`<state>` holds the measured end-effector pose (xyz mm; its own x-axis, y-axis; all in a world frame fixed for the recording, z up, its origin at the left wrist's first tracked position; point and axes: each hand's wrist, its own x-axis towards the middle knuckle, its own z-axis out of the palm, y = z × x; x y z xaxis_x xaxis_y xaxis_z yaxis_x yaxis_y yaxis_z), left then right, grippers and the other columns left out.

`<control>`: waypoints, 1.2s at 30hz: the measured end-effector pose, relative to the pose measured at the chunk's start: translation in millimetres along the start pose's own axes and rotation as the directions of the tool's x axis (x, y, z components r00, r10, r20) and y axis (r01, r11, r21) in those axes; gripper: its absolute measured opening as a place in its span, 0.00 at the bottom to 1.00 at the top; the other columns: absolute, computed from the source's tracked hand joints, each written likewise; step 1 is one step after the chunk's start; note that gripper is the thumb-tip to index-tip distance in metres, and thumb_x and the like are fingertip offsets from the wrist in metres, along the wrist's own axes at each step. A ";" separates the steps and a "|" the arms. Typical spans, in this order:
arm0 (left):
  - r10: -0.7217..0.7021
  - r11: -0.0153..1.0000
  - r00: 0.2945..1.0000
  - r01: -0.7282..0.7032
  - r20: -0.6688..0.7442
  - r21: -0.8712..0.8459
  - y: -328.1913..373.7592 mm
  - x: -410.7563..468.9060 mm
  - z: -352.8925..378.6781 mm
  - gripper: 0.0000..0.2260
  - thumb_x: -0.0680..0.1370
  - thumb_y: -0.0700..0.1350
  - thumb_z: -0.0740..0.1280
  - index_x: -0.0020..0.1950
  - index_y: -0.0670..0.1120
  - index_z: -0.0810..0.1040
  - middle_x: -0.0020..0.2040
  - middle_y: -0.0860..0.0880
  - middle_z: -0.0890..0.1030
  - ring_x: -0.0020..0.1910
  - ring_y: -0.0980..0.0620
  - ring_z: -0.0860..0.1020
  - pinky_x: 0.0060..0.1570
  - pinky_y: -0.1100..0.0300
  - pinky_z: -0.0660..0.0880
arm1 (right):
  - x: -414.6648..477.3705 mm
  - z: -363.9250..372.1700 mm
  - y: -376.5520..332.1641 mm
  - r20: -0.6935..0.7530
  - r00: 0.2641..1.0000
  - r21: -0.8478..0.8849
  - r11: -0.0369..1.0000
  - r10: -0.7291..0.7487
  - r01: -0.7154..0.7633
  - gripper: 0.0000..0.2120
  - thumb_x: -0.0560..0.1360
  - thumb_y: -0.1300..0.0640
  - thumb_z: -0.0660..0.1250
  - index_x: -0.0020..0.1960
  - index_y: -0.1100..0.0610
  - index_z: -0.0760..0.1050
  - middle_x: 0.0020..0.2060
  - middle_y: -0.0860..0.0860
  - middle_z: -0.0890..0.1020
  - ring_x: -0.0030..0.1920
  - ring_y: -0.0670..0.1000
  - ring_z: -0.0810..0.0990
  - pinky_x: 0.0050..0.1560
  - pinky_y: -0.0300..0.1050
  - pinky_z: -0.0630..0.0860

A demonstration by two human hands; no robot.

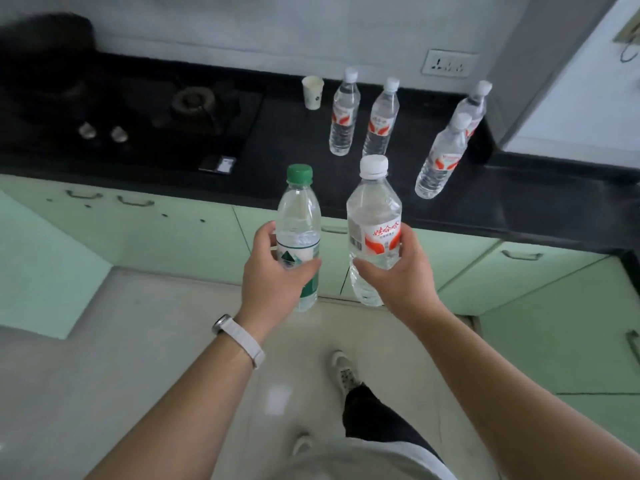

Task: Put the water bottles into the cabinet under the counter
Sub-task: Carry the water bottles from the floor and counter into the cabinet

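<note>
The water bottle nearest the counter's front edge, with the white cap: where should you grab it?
Grip that bottle around its middle, at the red label. It stands upright, and another bottle stands close behind it, so coming from the front looks safest. Both hands hold bottles now, so one must be freed first.

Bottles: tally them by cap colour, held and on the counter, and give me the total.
Green cap: 1, in the left hand, green-capped bottle.
White cap: 5; one in the right hand, white-capped bottle; four on the counter.
Total: 6
</note>
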<state>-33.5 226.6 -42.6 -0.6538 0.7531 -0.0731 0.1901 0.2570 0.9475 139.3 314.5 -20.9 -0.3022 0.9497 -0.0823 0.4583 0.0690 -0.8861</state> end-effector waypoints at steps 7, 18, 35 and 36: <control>-0.065 0.998 0.971 0.067 -0.230 0.000 27.8 41.8 -8.8 0.31 0.70 0.42 0.80 0.63 0.60 0.65 0.52 0.67 0.75 0.46 0.79 0.74 0.43 0.76 0.71 | 85.6 26.2 -28.4 0.216 0.971 0.056 0.994 -0.105 0.095 0.31 0.67 0.52 0.79 0.65 0.46 0.69 0.55 0.44 0.78 0.54 0.44 0.79 0.54 0.42 0.76; -0.185 0.981 0.782 0.186 -0.596 -0.061 33.7 51.5 -61.2 0.32 0.70 0.45 0.80 0.68 0.59 0.68 0.55 0.67 0.76 0.52 0.67 0.76 0.44 0.71 0.73 | 145.4 97.8 -99.1 0.564 0.784 0.166 0.965 -0.260 0.201 0.29 0.68 0.53 0.78 0.63 0.43 0.67 0.50 0.39 0.77 0.49 0.38 0.78 0.46 0.32 0.72; -0.243 0.970 0.545 0.133 -0.802 -0.203 -60.2 11.8 -282.9 0.32 0.69 0.43 0.80 0.64 0.60 0.67 0.57 0.62 0.76 0.53 0.60 0.78 0.46 0.64 0.75 | 42.4 317.8 -204.3 0.718 0.598 0.185 0.925 -0.358 0.331 0.28 0.67 0.56 0.79 0.62 0.46 0.70 0.49 0.41 0.80 0.47 0.39 0.81 0.46 0.34 0.76; -0.240 0.971 0.537 0.124 -0.809 -0.206 -66.2 8.1 -303.6 0.32 0.69 0.43 0.80 0.65 0.60 0.67 0.57 0.62 0.76 0.53 0.61 0.77 0.46 0.64 0.74 | 31.8 333.8 -214.3 0.721 0.589 0.187 0.921 -0.364 0.340 0.28 0.67 0.56 0.79 0.62 0.46 0.70 0.49 0.41 0.80 0.46 0.38 0.81 0.45 0.33 0.75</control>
<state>-273.7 31.8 -11.5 -0.9890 -0.1473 -0.0150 -0.0473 0.2182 0.9748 -247.5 228.0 14.2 -0.9479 0.3139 -0.0547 0.1628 0.3294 -0.9301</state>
